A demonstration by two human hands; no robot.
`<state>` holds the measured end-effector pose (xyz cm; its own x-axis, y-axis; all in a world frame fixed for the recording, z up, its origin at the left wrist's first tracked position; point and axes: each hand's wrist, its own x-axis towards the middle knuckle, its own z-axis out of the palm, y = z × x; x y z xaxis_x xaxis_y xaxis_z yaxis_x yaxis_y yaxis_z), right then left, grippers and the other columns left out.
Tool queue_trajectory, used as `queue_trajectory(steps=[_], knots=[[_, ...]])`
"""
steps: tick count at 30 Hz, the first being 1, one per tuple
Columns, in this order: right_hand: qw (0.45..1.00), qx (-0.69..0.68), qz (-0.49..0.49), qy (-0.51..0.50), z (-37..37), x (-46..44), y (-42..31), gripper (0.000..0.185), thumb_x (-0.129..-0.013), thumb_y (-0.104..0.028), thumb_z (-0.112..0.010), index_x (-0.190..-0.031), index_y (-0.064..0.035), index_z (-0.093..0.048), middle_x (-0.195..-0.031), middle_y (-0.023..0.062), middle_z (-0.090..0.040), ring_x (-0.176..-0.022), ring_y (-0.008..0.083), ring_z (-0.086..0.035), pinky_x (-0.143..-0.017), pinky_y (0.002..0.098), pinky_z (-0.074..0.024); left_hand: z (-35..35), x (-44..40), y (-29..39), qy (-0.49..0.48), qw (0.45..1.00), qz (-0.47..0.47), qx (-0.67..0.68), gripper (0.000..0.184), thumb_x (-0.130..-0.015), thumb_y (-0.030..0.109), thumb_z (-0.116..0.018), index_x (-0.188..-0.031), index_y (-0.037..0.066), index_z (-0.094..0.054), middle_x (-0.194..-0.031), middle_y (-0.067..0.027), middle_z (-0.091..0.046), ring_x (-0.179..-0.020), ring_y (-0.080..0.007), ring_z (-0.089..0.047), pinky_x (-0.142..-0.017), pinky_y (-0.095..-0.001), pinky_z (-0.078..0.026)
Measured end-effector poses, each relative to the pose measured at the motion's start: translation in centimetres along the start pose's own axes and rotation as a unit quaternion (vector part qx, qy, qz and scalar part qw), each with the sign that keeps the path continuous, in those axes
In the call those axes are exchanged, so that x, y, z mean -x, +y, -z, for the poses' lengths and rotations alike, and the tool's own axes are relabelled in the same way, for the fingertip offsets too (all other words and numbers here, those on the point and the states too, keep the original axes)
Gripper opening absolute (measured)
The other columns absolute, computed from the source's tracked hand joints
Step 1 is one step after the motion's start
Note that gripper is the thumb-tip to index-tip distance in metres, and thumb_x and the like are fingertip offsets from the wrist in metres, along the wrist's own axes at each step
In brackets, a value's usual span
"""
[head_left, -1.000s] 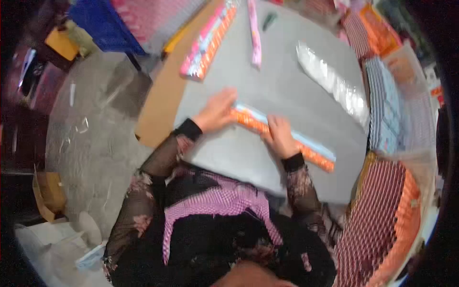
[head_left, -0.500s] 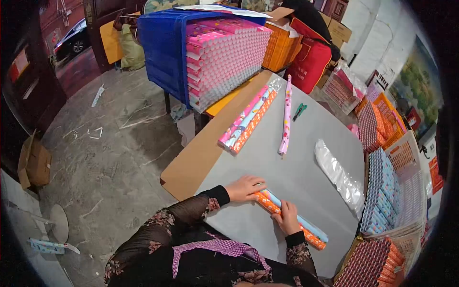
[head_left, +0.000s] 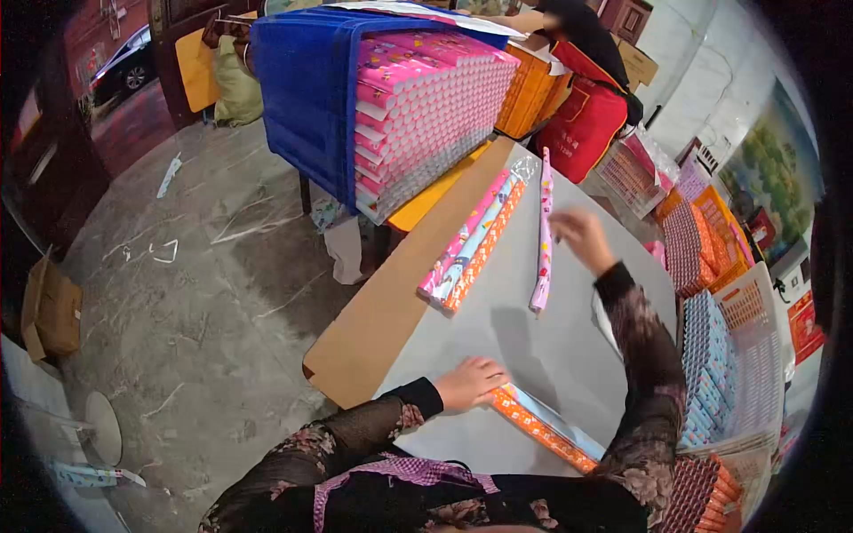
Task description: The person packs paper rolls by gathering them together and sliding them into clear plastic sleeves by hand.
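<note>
My left hand (head_left: 474,384) is closed over the near-left end of two rolls of patterned paper lying on the grey table (head_left: 426,355): an orange roll (head_left: 538,426) and a light blue roll (head_left: 555,416) side by side. My right hand (head_left: 582,238) hovers over the table just right of a slim pink patterned roll (head_left: 544,240), fingers loosely bent and apart, holding nothing visible. To its left lies a clear-wrapped bundle of pink, blue and orange rolls (head_left: 473,240). My right forearm covers most of the clear plastic sleeve (head_left: 606,322). The green cutter is hidden from view.
A blue crate (head_left: 306,107) packed with pink rolls (head_left: 435,115) stands beyond the table. Cardboard (head_left: 364,342) lies along the left edge. Baskets of rolls (head_left: 706,355) line the right side. Another person (head_left: 582,35) is behind, by a red bag (head_left: 582,124).
My right hand has let go of the orange and blue rolls and moved forward towards the slim pink roll. My left hand has stayed on the rolls' end. The view has shifted slightly.
</note>
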<state>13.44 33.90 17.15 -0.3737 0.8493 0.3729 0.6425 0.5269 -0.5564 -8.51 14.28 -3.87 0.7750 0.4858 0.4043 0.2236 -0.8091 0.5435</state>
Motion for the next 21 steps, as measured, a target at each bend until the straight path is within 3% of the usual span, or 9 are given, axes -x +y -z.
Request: queue_trajectory(steps=[2, 3, 4, 5, 7, 8, 9, 18, 21], knots=[[0.986, 0.123, 0.113, 0.002, 0.3, -10.8, 0.9, 0.019, -0.089, -0.014, -0.064, -0.098, 0.0029, -0.069, -0.088, 0.0088, -0.071, -0.078, 0.012, -0.063, -0.073, 0.0287, -0.0506, -1.1, 0.5, -0.1, 0.012, 1.0, -0.001, -0.01, 0.047, -0.087, 0.028, -0.062, -0.129, 0.01, -0.05, -0.129, -0.0093, -0.051, -0.123, -0.0306, -0.044, -0.104, -0.0464, -0.033], [0.999, 0.025, 0.038, 0.012, -0.3, -13.9, -2.7, 0.022, -0.085, -0.017, -0.065, -0.096, 0.0022, -0.07, -0.084, 0.0128, -0.071, -0.077, 0.0196, -0.067, -0.074, 0.0309, -0.0519, -1.2, 0.3, -0.5, 0.023, 0.999, -0.005, -0.022, 0.047, -0.087, 0.028, -0.062, -0.129, 0.01, -0.051, -0.129, -0.0088, -0.051, -0.123, -0.0299, -0.044, -0.104, -0.0458, -0.033], [0.984, 0.075, 0.156, 0.052, -1.0, -18.2, -1.9, 0.025, -0.084, -0.018, -0.066, -0.098, 0.0019, -0.071, -0.086, 0.014, -0.072, -0.078, 0.0224, -0.068, -0.075, 0.0314, -0.0526, 0.7, 0.0, 0.4, 0.0, 1.0, 0.004, -0.016, 0.048, -0.086, 0.028, -0.063, -0.129, 0.011, -0.051, -0.128, -0.0078, -0.051, -0.122, -0.0289, -0.045, -0.103, -0.0447, -0.034], [0.995, 0.038, 0.063, 0.07, -2.1, -21.1, -2.8, 0.026, -0.082, -0.02, -0.067, -0.098, 0.0009, -0.072, -0.087, 0.0152, -0.072, -0.078, 0.0244, -0.069, -0.075, 0.0326, -0.0531, -0.3, 0.1, -0.1, 0.005, 1.0, 0.004, -0.016, 0.052, -0.086, 0.028, -0.063, -0.134, 0.011, -0.049, -0.129, -0.0092, -0.051, -0.12, -0.0295, -0.046, -0.103, -0.0453, -0.035], [0.989, 0.011, 0.076, 0.127, -4.4, -28.0, -1.0, 0.027, -0.08, -0.024, -0.07, -0.095, -0.0008, -0.073, -0.085, 0.0141, -0.073, -0.076, 0.0225, -0.07, -0.073, 0.0329, -0.0535, -0.2, 0.1, -0.2, -0.002, 0.998, -0.012, -0.054, 0.054, -0.085, 0.028, -0.064, -0.135, 0.012, -0.049, -0.129, -0.0085, -0.051, -0.118, -0.0292, -0.047, -0.101, -0.044, -0.037], [0.99, -0.003, 0.047, 0.133, -5.5, -30.0, -1.4, 0.023, -0.085, -0.015, -0.07, -0.099, 0.0027, -0.073, -0.081, 0.0062, -0.071, -0.07, 0.0113, -0.061, -0.064, 0.0263, -0.0501, -2.0, 0.1, -1.1, 0.021, 0.998, -0.021, -0.06, 0.054, -0.083, 0.028, -0.066, -0.132, 0.009, -0.051, -0.127, -0.009, -0.052, -0.115, -0.0289, -0.049, -0.098, -0.0429, -0.04], [0.977, -0.114, 0.051, 0.172, -7.3, -31.6, -1.4, 0.024, -0.083, -0.016, -0.072, -0.097, 0.003, -0.073, -0.076, 0.0052, -0.069, -0.065, 0.0104, -0.059, -0.058, 0.0254, -0.0472, -2.0, 0.0, -1.0, 0.055, 0.998, -0.026, -0.02, 0.053, -0.081, 0.028, -0.067, -0.127, 0.006, -0.053, -0.122, -0.0095, -0.054, -0.113, -0.0289, -0.05, -0.097, -0.0427, -0.04], [0.929, -0.258, -0.084, 0.25, -12.2, -38.1, 0.0, 0.017, -0.082, -0.026, -0.073, -0.08, -0.0095, -0.071, -0.061, -0.0046, -0.052, -0.053, 0.0093, -0.046, -0.048, 0.0281, -0.0337, -1.3, 0.2, -0.4, 0.125, 0.992, -0.028, -0.006, 0.034, -0.076, 0.03, -0.069, -0.098, 0.006, -0.061, -0.114, -0.0101, -0.056, -0.112, -0.0291, -0.052, -0.093, -0.0427, -0.041], [0.911, -0.32, -0.127, 0.226, -11.9, -38.3, -0.4, 0.033, -0.076, -0.024, -0.078, -0.092, 0.0041, -0.073, -0.076, 0.0065, -0.07, -0.066, 0.0138, -0.062, -0.061, 0.0303, -0.0493, -0.7, 0.3, -0.3, 0.1, 0.995, -0.023, 0.02, 0.034, -0.076, 0.031, -0.069, -0.098, 0.006, -0.061, -0.113, -0.0101, -0.056, -0.113, -0.029, -0.051, -0.094, -0.0427, -0.04]])
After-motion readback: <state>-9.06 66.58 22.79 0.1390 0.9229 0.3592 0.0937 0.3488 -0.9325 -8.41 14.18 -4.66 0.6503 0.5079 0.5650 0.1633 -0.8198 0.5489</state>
